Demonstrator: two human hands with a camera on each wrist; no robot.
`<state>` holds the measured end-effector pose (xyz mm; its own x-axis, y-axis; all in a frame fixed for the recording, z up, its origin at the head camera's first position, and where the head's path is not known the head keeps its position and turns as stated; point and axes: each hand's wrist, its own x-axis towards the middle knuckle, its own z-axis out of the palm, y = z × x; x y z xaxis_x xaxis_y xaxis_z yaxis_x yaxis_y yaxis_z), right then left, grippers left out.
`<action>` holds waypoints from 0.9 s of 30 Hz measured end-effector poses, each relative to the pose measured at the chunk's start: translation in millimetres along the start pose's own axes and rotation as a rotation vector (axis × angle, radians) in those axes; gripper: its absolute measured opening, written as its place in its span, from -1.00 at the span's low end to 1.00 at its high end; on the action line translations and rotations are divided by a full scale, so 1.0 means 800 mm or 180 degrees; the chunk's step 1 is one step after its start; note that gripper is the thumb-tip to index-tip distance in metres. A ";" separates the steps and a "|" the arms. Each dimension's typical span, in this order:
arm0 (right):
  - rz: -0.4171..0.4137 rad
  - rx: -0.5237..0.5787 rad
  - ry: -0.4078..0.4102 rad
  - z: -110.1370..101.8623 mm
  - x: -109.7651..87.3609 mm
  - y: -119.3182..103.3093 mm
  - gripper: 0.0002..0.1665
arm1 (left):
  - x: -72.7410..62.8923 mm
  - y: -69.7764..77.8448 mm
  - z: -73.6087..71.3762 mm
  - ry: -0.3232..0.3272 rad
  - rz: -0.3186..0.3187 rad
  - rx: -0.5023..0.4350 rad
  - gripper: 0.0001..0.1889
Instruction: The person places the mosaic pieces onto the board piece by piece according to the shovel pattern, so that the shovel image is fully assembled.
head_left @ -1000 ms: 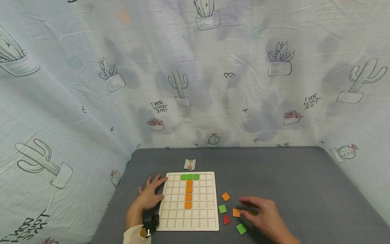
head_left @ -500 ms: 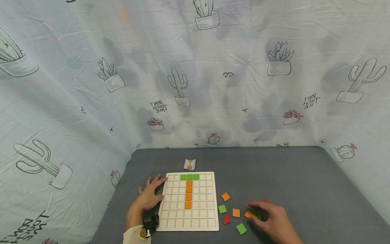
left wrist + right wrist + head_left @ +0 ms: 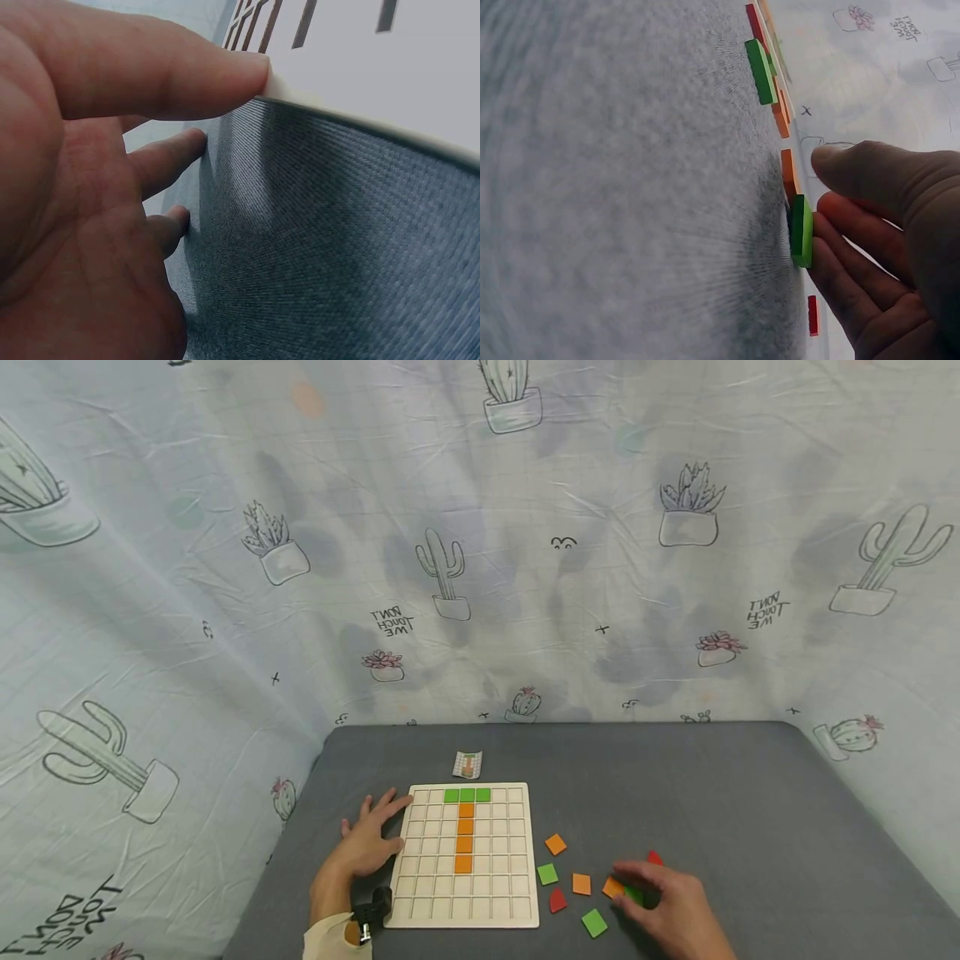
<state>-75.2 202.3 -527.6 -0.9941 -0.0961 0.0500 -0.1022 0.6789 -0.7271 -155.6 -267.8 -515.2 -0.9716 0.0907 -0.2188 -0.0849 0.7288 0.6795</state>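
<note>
A pale gridded board [image 3: 435,910] lies on the table, with green tiles [image 3: 467,795] across its top row and a column of orange tiles [image 3: 466,827] below them. My left hand [image 3: 365,847] rests beside the board with fingers spread; its thumb [image 3: 247,73] touches the edge. To the right of the board, my right hand [image 3: 671,897] hovers low over a loose green tile [image 3: 802,231] and an orange tile [image 3: 612,887]. Thumb and fingers stand apart there, with the green tile partly hidden by the hand in the head view.
Between board and right hand lie another orange tile [image 3: 581,883], a red piece [image 3: 557,900] with a curved side, and green tiles [image 3: 594,923]. One more red piece [image 3: 655,857] shows behind the right hand. A small pattern card [image 3: 467,765] lies beyond the board.
My right hand has shifted to the right, uncovering an orange tile and part of a green one; over the last half second it has barely moved. My left hand has stayed at the board.
</note>
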 end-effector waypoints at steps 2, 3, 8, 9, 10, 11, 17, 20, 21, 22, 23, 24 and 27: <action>0.0078 -0.0038 -0.0026 0.001 0.000 0.000 -0.53 | 0.000 0.001 0.000 0.0002 0.0009 0.0000 -0.22; 0.0093 -0.0052 -0.0027 0.001 0.000 0.000 -0.53 | 0.000 0.001 0.000 0.0002 0.0012 -0.0003 -0.22; -0.0066 -0.0095 0.0034 0.003 -0.002 0.003 -0.53 | 0.001 -0.001 0.000 0.0012 0.0027 -0.0011 -0.23; -0.0121 -0.0102 0.0057 0.003 -0.003 0.003 -0.53 | 0.002 -0.001 0.001 0.0012 0.0028 -0.0014 -0.23; -0.0163 -0.0114 0.0069 0.004 -0.003 0.004 -0.53 | 0.002 -0.001 0.001 0.0013 0.0028 -0.0017 -0.23; -0.0196 -0.0119 0.0080 0.004 -0.003 0.004 -0.53 | 0.002 -0.002 0.001 0.0011 0.0026 -0.0022 -0.23; -0.0216 -0.0124 -0.0012 0.006 0.000 0.006 -0.54 | 0.002 -0.003 0.001 0.0019 0.0025 -0.0029 -0.22; -0.0219 -0.0125 -0.0062 0.006 0.001 0.006 -0.54 | 0.001 -0.003 0.002 0.0029 0.0036 -0.0017 -0.23; -0.0217 -0.0138 -0.0067 0.006 0.001 0.005 -0.55 | 0.001 -0.003 0.002 0.0031 0.0039 -0.0011 -0.23; -0.0222 -0.0148 -0.0070 0.006 0.001 0.005 -0.55 | 0.002 -0.003 0.002 0.0033 0.0041 -0.0006 -0.23; -0.0216 -0.0163 -0.0073 0.006 0.000 0.005 -0.55 | 0.002 -0.003 0.002 0.0036 0.0043 0.0003 -0.23; -0.0205 -0.0174 -0.0084 0.006 0.000 0.005 -0.55 | 0.002 -0.003 0.002 0.0038 0.0043 0.0007 -0.23; -0.0124 -0.0221 -0.0114 0.006 0.001 0.004 -0.54 | 0.002 -0.002 0.002 0.0034 0.0044 0.0001 -0.23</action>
<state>-76.2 200.8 -533.1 -0.9875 -0.1486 0.0520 -0.1443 0.7227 -0.6759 -156.6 -267.9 -517.8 -0.9749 0.0934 -0.2019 -0.0715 0.7277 0.6822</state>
